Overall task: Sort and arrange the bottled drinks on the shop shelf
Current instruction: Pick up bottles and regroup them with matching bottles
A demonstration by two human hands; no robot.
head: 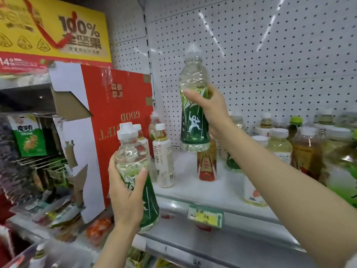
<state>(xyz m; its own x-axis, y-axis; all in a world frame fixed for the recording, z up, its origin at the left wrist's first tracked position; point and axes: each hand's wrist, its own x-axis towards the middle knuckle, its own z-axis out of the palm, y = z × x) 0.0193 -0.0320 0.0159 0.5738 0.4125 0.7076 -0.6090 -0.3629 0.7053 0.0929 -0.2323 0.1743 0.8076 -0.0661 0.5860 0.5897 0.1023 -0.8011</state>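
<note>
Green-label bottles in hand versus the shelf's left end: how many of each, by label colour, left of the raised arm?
Green-label bottle, held: 2, left hand holding one, right hand holding the other.
White-label bottle on the shelf: 1 clear.
Red-label bottle: 1.
Total: 4; bottles behind are too hidden.

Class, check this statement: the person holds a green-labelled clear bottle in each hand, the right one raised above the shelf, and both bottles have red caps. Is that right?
Not quite. The head view shows the left hand and right hand each holding a green-labelled bottle, the right bottle raised above the shelf, but both caps are white, not red; see the left bottle.
</note>
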